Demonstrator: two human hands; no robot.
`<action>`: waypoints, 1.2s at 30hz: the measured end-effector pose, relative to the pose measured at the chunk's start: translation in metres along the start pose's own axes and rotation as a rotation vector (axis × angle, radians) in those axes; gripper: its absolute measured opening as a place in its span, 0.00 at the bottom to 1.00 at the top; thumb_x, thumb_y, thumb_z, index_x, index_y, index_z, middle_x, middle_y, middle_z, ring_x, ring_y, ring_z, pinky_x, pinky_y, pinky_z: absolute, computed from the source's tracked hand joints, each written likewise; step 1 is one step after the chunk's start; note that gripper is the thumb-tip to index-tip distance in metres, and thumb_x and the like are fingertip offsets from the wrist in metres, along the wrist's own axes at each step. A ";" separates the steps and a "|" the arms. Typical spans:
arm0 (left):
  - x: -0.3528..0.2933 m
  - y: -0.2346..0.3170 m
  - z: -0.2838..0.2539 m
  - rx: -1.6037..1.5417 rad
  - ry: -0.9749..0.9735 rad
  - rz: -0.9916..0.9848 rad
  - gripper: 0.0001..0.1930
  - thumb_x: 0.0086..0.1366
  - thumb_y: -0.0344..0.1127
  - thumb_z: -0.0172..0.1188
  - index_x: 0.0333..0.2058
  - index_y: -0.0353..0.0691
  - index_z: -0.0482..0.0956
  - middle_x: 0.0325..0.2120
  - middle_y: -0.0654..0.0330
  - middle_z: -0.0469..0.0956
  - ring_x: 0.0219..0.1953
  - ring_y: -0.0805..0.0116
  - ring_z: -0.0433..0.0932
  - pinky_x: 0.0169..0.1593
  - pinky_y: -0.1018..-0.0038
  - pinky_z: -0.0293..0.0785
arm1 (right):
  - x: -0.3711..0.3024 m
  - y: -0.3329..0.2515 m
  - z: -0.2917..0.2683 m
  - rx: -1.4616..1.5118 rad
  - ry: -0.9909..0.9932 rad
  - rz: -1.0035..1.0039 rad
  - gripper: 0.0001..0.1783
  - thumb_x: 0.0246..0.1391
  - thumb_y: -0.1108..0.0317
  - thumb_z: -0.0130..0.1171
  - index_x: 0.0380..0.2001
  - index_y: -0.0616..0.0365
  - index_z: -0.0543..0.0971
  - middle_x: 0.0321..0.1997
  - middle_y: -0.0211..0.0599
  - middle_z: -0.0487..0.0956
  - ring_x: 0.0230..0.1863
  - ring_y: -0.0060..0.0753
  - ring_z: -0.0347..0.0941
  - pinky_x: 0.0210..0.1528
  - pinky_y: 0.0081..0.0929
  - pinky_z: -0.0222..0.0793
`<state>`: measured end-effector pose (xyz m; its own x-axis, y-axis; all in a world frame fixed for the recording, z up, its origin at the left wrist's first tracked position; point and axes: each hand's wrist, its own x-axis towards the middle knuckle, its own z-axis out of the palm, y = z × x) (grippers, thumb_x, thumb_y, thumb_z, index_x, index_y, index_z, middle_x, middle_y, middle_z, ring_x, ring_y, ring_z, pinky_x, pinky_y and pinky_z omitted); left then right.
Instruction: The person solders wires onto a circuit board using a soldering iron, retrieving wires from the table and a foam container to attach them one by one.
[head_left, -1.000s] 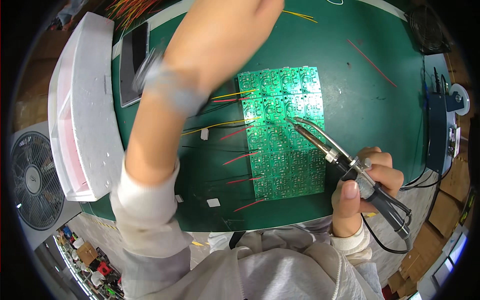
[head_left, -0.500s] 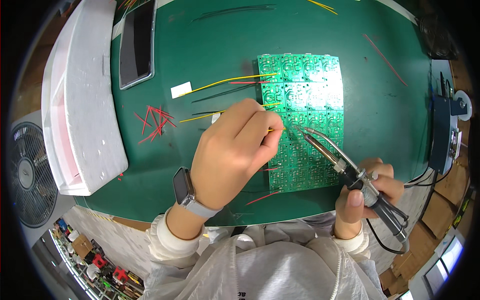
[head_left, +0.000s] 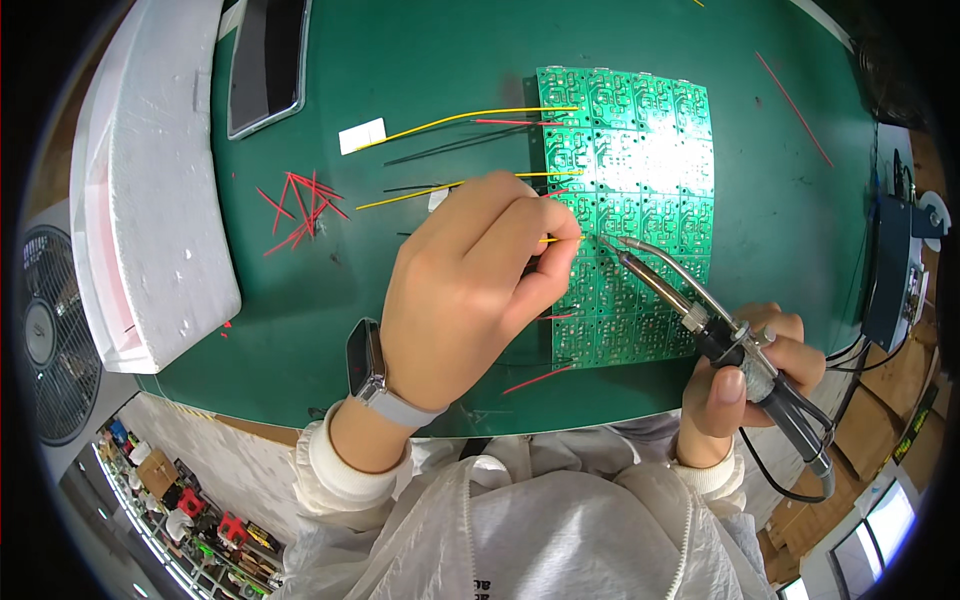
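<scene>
A green panel of joined circuit boards (head_left: 655,210) lies on the table, with yellow and red wires sticking out over its left edge. Over that edge my left hand (head_left: 480,265) pinches a short yellow wire (head_left: 548,240), its end at the panel's surface. My right hand (head_left: 755,370) is wrapped round a soldering iron (head_left: 740,350) that has a curved metal tube (head_left: 665,258) alongside. The iron's tip points at the panel, just right of the wire end; contact cannot be made out. A long yellow wire (head_left: 480,113) and a red wire (head_left: 535,382) rest at the panel.
Loose red wires (head_left: 303,208) lie in a pile on the green table mat (head_left: 400,60). A white foam box (head_left: 170,190), a phone (head_left: 268,70) and a white label (head_left: 362,136) are at left. A fan (head_left: 60,310) stands beyond; a dark blue device (head_left: 890,270) is at right.
The view has shifted, so the panel and wires appear higher, the panel also farther right. My left hand still pinches the yellow wire, and the iron stays close to its end.
</scene>
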<state>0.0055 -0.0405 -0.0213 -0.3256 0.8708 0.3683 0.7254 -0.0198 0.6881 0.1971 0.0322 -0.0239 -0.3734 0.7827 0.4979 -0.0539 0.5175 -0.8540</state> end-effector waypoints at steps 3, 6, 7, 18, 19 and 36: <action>0.001 0.002 -0.002 0.073 -0.041 0.029 0.08 0.42 0.20 0.60 0.23 0.37 0.73 0.21 0.62 0.71 0.22 0.69 0.71 0.25 0.77 0.67 | -0.001 0.003 0.000 0.004 0.008 -0.009 0.22 0.39 0.64 0.61 0.30 0.58 0.59 0.24 0.38 0.66 0.18 0.25 0.60 0.22 0.23 0.58; 0.000 0.002 0.000 0.110 -0.027 0.083 0.08 0.41 0.20 0.60 0.23 0.37 0.73 0.21 0.61 0.71 0.22 0.68 0.71 0.25 0.76 0.67 | -0.003 0.003 -0.001 -0.005 0.010 -0.010 0.21 0.39 0.64 0.60 0.30 0.58 0.59 0.24 0.39 0.66 0.17 0.25 0.60 0.21 0.22 0.58; -0.001 0.003 0.001 0.109 -0.028 0.081 0.08 0.41 0.20 0.60 0.23 0.37 0.73 0.20 0.61 0.71 0.22 0.68 0.71 0.24 0.76 0.67 | -0.004 0.004 -0.002 0.003 0.019 -0.015 0.21 0.39 0.64 0.60 0.30 0.58 0.59 0.24 0.39 0.66 0.17 0.25 0.60 0.21 0.22 0.58; -0.002 0.008 0.009 0.085 -0.016 0.096 0.09 0.40 0.20 0.60 0.23 0.37 0.73 0.20 0.61 0.71 0.23 0.67 0.71 0.25 0.75 0.67 | -0.007 0.006 -0.009 0.001 0.035 -0.012 0.21 0.39 0.64 0.61 0.29 0.59 0.60 0.23 0.39 0.67 0.17 0.24 0.61 0.21 0.21 0.58; -0.002 0.009 0.009 0.094 -0.016 0.096 0.09 0.40 0.20 0.60 0.23 0.37 0.73 0.20 0.62 0.71 0.23 0.67 0.71 0.25 0.75 0.67 | -0.007 0.007 -0.011 -0.001 0.023 -0.026 0.21 0.39 0.64 0.60 0.29 0.59 0.60 0.23 0.39 0.67 0.17 0.24 0.61 0.21 0.21 0.58; -0.001 0.013 0.013 0.103 -0.025 0.145 0.09 0.41 0.20 0.60 0.23 0.37 0.73 0.20 0.61 0.70 0.22 0.67 0.71 0.24 0.75 0.66 | -0.003 0.002 -0.016 -0.005 0.045 -0.012 0.22 0.39 0.61 0.62 0.28 0.59 0.61 0.21 0.38 0.66 0.16 0.22 0.59 0.21 0.20 0.56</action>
<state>0.0230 -0.0355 -0.0207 -0.1988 0.8745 0.4424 0.8223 -0.0967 0.5608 0.2126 0.0360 -0.0250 -0.3309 0.7911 0.5144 -0.0538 0.5285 -0.8473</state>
